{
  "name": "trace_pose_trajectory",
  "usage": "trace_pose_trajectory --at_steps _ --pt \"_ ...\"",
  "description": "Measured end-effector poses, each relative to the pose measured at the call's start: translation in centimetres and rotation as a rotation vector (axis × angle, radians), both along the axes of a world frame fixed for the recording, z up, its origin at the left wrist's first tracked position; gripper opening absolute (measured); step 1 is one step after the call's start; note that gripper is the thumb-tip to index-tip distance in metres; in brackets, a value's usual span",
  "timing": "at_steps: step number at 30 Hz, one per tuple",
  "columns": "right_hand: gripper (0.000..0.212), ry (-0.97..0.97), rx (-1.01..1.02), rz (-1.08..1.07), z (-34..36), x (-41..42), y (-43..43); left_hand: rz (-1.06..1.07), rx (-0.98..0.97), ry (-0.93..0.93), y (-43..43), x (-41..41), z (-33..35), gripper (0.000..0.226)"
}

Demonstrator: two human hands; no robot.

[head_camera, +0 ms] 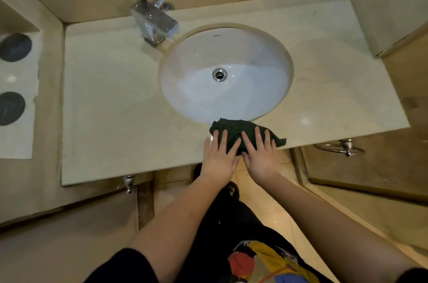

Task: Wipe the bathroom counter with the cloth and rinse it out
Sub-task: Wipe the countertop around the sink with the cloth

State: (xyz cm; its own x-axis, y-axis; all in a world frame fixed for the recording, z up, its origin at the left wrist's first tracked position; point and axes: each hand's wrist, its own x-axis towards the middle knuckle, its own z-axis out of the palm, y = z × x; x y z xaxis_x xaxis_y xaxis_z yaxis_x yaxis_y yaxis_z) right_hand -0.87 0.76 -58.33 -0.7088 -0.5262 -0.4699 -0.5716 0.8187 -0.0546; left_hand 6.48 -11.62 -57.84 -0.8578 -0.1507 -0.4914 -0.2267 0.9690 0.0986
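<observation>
A crumpled dark green cloth (234,129) lies on the cream stone counter (111,109), right at its front edge and just below the white oval basin (203,60). My left hand (220,157) lies flat with straight fingers, fingertips on the cloth's left part. Beside it, my right hand (261,155) presses the cloth's right part, fingers spread and straight. Neither hand curls round the cloth. A chrome faucet (154,21) stands at the basin's back left; no water runs.
Walls enclose the counter at the back, left and right. A metal towel ring (345,147) hangs below the counter's right front, a knob (128,184) below its left front. A white shelf with two dark round discs (15,48) sits at far left. Tiled floor lies below.
</observation>
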Motion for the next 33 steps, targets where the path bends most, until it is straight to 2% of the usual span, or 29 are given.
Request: trace_pose_trajectory --at_steps 3,13,19,26,30,33 --pt "0.058 -0.009 -0.017 0.057 -0.1 0.9 -0.7 -0.002 -0.047 -0.010 -1.0 1.6 -0.1 0.060" --pt "0.062 -0.075 -0.035 0.280 -0.4 7.1 -8.8 0.213 -0.066 -0.025 -7.3 10.7 -0.1 0.062" --pt "0.063 -0.112 -0.036 0.347 -0.4 10.6 -15.1 0.325 -0.039 0.058 -12.8 15.3 -0.4 0.070" --pt "0.064 -0.118 -0.044 0.085 -0.7 13.4 -20.1 0.282 0.029 0.068 -17.8 14.6 -0.2 0.057" --pt "0.065 -0.106 -0.054 -0.079 -0.7 12.3 -22.4 0.185 0.044 0.133 -20.5 11.6 -0.5 0.055" --pt "0.066 -0.071 -0.049 -0.152 -1.0 10.4 -22.9 0.113 0.049 0.088 -21.6 8.7 -0.9 0.056"
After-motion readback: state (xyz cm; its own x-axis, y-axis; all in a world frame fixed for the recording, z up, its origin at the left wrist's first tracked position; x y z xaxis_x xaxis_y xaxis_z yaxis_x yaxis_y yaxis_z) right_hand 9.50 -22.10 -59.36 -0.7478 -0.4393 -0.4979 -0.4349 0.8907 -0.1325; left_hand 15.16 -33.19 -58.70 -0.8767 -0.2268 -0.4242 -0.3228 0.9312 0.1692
